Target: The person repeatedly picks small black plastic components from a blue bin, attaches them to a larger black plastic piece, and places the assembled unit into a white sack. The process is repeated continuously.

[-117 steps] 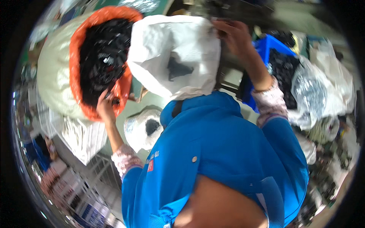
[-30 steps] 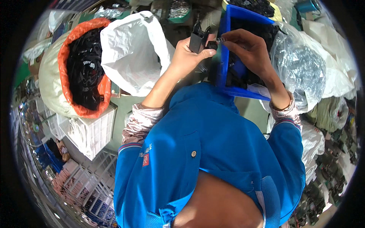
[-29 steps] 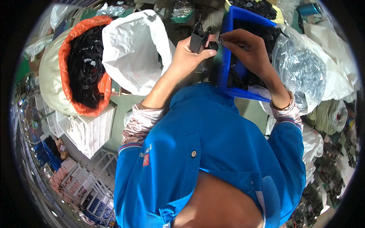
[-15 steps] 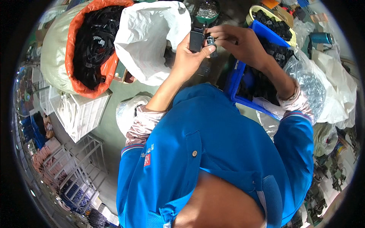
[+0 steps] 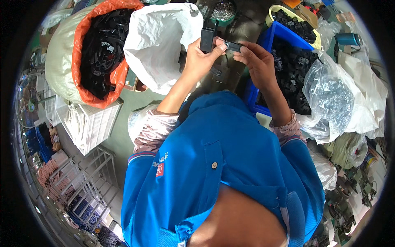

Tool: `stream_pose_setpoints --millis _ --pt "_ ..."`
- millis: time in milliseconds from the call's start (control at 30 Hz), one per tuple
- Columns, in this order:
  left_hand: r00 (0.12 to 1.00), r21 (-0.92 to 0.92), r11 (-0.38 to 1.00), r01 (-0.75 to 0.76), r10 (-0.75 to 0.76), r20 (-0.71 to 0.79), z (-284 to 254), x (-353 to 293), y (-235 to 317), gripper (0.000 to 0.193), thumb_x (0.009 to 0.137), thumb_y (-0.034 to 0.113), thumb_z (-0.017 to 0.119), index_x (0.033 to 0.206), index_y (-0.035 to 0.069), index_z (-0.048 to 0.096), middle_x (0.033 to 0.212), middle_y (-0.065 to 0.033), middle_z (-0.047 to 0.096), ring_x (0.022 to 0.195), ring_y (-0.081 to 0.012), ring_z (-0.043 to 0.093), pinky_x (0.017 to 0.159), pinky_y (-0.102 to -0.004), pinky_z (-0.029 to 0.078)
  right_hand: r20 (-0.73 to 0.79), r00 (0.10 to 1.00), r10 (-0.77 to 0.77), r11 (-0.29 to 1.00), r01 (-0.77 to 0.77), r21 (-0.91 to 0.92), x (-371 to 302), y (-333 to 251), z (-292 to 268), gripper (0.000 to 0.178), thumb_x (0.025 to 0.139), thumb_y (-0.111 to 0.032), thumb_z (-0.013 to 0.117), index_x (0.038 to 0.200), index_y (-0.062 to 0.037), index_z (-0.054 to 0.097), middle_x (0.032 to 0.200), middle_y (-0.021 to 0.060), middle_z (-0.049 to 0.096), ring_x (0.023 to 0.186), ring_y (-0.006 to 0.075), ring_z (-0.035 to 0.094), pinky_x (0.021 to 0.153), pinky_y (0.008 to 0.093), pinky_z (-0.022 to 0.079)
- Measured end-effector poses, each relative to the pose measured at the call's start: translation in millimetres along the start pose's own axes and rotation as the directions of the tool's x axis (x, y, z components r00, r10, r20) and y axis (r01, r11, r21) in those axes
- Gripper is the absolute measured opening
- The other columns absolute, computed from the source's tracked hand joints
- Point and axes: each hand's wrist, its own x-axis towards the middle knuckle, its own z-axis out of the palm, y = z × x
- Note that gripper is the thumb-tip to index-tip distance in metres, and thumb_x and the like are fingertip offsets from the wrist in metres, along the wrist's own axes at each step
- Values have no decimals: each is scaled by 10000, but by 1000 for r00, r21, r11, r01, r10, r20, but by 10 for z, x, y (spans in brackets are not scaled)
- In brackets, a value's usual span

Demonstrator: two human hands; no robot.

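Observation:
My left hand is closed around a black box-shaped plastic part, its thumb and a fingertip reaching past the part's right side. At those tips sits a small shiny piece that looks like a metal coil spring, partly covered by the fingers. My right hand pinches a short black rectangular piece between thumb and fingers. This piece points left, its end meeting the spring. Both hands are raised in front of me, between a white sack and a blue bin.
Black parts fill the blue bin and a yellow basin behind it. An orange-lined sack of black pieces stands left, beside a white crate. A green bowl of small metal pieces lies beyond my hands. Clear plastic bags lie right.
My right hand has drawn back and turned, and a black rectangular piece now shows in its fingers against the spring. My left hand has shifted slightly left with the box-shaped part.

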Motion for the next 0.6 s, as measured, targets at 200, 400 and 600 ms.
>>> stream_pose_setpoints --millis 200,400,600 --pt "994 -131 986 106 -105 21 81 7 -103 152 831 10 671 960 -27 599 872 -86 663 682 -122 633 659 -234 531 -24 1000 -7 997 5 -78 39 19 -172 267 914 -86 570 1136 61 585 1013 159 646 900 211 652 821 305 541" --pt "977 -111 973 201 -190 99 52 -28 60 243 861 73 650 1068 18 533 923 -95 669 605 -89 599 489 -197 446 34 994 106 977 -111 182 94 -128 -434 303 918 -113 563 1178 43 566 1014 155 639 916 219 638 825 320 519" --pt "936 -269 909 317 -253 246 59 -138 152 274 959 168 490 1167 -7 516 1078 -151 634 676 -117 586 527 -209 458 145 986 -78 995 86 -54 305 -527 -468 276 918 -150 581 1134 21 569 1043 114 617 909 197 616 812 309 508"
